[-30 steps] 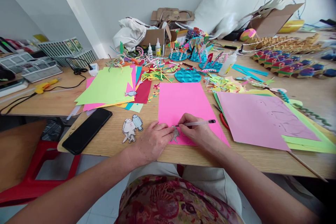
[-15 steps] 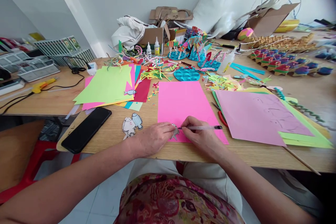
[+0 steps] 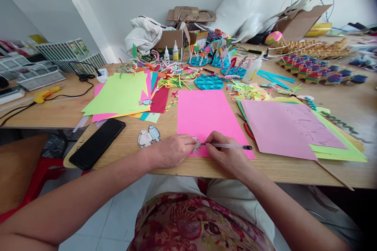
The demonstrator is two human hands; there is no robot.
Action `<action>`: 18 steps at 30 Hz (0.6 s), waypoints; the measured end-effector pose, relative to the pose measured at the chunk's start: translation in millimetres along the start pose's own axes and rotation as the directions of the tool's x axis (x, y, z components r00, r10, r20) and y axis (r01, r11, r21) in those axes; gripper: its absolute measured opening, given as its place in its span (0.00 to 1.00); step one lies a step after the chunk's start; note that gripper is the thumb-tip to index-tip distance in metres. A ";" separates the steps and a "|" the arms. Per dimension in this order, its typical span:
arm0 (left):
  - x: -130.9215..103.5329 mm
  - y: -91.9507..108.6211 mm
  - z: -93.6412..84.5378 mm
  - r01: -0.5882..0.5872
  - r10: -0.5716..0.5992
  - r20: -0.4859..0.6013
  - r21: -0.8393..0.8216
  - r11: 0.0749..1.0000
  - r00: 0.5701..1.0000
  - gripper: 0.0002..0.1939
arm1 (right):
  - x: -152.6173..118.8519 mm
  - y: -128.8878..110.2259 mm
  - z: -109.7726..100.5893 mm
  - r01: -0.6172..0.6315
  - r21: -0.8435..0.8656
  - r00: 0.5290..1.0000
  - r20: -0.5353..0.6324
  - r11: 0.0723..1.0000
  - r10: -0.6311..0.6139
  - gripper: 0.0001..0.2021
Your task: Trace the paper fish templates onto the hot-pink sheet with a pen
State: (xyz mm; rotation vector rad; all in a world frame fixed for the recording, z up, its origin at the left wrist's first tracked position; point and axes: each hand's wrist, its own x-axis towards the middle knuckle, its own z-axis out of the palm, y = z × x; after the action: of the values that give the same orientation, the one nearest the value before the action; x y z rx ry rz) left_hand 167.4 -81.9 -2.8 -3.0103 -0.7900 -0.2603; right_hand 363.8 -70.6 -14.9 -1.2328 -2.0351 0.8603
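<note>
A bright pink sheet [image 3: 203,113] lies on the wooden table in front of me. On its lower part rests a small grey fish cutout [image 3: 196,145]. My left hand [image 3: 173,150] presses down at the cutout's left side, fingers together and nearly flat. Pinched in my right hand [image 3: 225,153] is a pen [image 3: 232,146], its tip beside the cutout's right edge. Faint drawn lines show on the pink sheet near the pen. Two more fish cutouts [image 3: 149,135] lie left of my left hand, and a small blue fish [image 3: 145,102] sits on the stacked papers.
A black phone [image 3: 97,144] and green sheets [image 3: 118,94] are at the left. Red-handled scissors [image 3: 249,129] lie beside mauve paper [image 3: 279,129] at the right, with a stick [image 3: 334,175] at the front edge. Glue bottles [image 3: 176,51] and paper scraps [image 3: 250,91] stand or lie behind.
The view has shifted slightly. My left fingers have drawn in a little beside the fish cutout, and the pen has moved slightly along its right side.
</note>
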 end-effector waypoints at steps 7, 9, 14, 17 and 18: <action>5.7 -0.9 -1.5 0.040 -0.038 0.026 -0.061 0.997 0.999 0.13 | -2.0 -2.3 -0.3 -0.002 0.007 1.000 -0.019 1.000 0.002 0.03; 6.2 0.1 0.1 0.049 -0.048 0.018 -0.058 0.997 0.999 0.12 | -2.4 -2.6 -0.9 -0.003 0.000 1.000 -0.017 1.000 0.003 0.03; 5.8 1.9 4.3 0.071 -0.070 0.014 -0.069 0.995 0.997 0.12 | -3.2 -3.4 -2.4 -0.015 -0.019 1.000 -0.005 1.000 0.015 0.03; 5.5 2.8 5.2 0.085 -0.083 0.025 -0.082 0.993 0.996 0.12 | -3.5 -3.7 -2.7 -0.015 -0.028 1.000 0.004 0.999 0.015 0.04; 5.4 3.0 5.4 0.090 -0.088 0.022 -0.085 0.992 0.996 0.12 | -3.5 -3.7 -2.6 -0.012 -0.028 1.000 0.005 1.000 0.012 0.03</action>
State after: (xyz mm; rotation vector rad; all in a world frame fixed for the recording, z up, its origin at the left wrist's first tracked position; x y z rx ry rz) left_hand 174.3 -81.5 -7.2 -3.0658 -0.9400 -0.2761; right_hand 365.3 -74.6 -11.0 -1.2603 -2.0519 0.8445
